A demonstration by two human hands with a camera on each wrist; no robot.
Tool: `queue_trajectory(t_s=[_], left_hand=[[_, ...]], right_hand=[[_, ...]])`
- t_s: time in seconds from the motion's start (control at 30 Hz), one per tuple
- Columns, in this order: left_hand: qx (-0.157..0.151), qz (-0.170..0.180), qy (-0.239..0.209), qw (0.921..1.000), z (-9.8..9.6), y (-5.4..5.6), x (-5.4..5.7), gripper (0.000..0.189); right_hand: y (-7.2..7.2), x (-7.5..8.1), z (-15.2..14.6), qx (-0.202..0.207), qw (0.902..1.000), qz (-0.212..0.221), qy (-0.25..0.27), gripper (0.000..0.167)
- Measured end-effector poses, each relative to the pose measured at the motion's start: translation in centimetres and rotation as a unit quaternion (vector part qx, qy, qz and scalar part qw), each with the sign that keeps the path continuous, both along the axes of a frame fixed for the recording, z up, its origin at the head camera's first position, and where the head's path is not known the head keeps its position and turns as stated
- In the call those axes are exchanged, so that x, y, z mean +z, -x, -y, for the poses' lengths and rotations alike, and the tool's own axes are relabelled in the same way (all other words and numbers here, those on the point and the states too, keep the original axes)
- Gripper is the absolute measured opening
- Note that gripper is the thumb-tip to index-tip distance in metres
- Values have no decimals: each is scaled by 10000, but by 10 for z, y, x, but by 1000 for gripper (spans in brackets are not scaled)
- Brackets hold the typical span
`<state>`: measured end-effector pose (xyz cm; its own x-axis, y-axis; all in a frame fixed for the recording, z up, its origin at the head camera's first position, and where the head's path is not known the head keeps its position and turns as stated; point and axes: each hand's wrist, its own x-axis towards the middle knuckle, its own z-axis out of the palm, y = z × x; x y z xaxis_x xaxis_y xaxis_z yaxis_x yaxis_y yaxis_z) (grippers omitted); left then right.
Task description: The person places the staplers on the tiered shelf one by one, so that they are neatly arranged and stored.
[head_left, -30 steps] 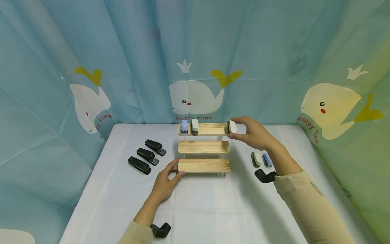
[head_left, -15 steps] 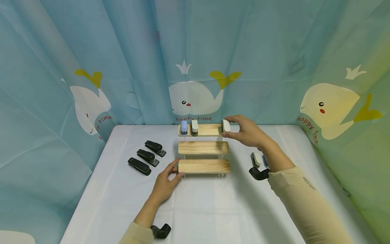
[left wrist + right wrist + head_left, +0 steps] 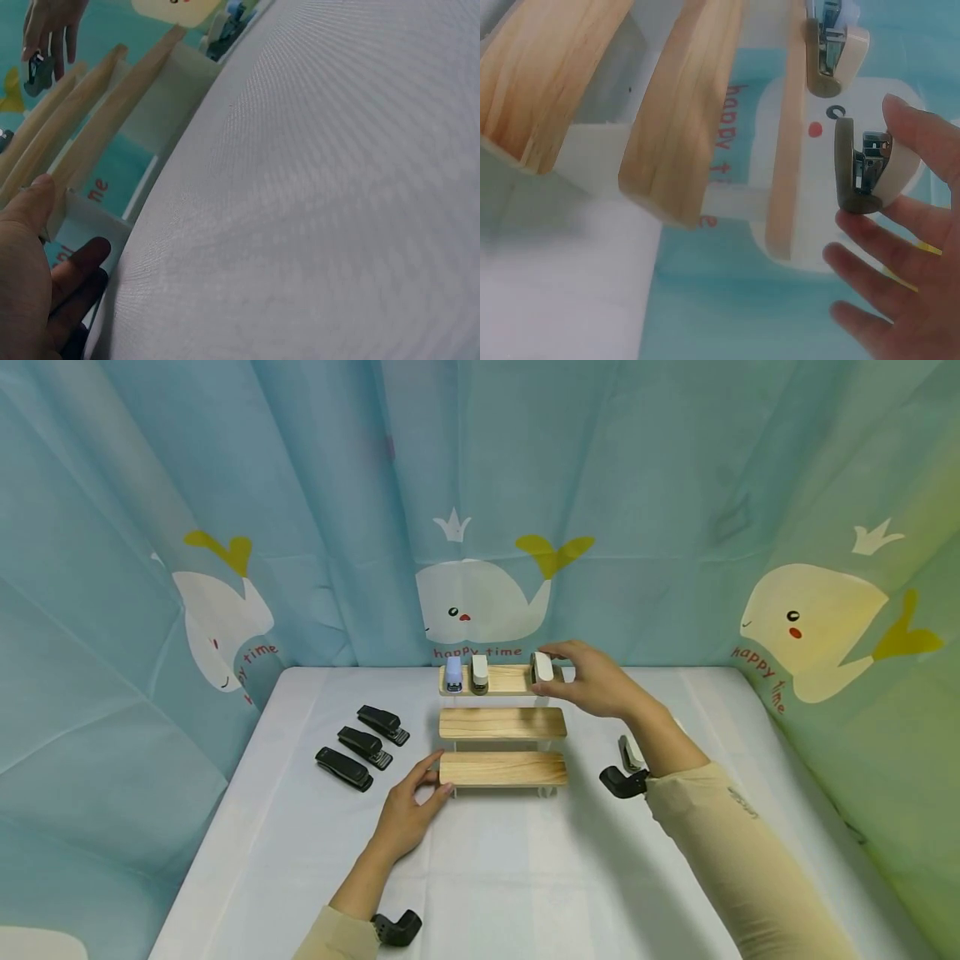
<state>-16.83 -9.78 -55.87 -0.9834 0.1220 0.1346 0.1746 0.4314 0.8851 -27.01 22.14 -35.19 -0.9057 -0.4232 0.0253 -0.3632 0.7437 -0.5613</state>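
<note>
Nearest us, our left hand (image 3: 408, 814) has the left end of the rack's lowest board (image 3: 502, 768) between thumb and curled fingers, its grip closed as far as the wood allows. It ought to brace without pushing, we judge, since a nudge at this end could travel up to the far tier. Farther off, the grip of our right hand (image 3: 596, 685) is parted only by the thickness of one white stapler (image 3: 542, 667), pinched between thumb and fingers. That stapler is above the right part of the top board (image 3: 510, 681), apart from the wood, its dark base downward. To set it well, we should bring the base level and square to the board's front edge, touch down softly, and spread the fingers before drawing back (a dragging thumb could tip it).

Now the count, front to back. The rack has three boards: lowest, middle board (image 3: 502, 722) and top. On the table (image 3: 495, 893), three black staplers (image 3: 365, 747) lie toward the left edge, slightly apart. Toward the right edge we find a second white one (image 3: 632, 754), partly behind the wrist camera (image 3: 621, 782), and, in the left wrist view, a blue one (image 3: 234, 10) beside it. At the top board's left end stand a second blue one (image 3: 453, 673) and a third white one (image 3: 480, 674).
</note>
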Motion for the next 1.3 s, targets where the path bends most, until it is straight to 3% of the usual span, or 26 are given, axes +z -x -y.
queue_trajectory(t_s=[0.37,1.03,1.3], left_hand=[[-36,-117,-16,9999,1,0,2,62],[-12,61,5,10000,1,0,1,61],[-15,-94,19,10000,1,-1,1,62]], right_hand=[[6,-2,13,59,9999,88,74,76],[11,-8,33,206,9987,300,352,76],[15,-13,39,202,9991,215,309,74]])
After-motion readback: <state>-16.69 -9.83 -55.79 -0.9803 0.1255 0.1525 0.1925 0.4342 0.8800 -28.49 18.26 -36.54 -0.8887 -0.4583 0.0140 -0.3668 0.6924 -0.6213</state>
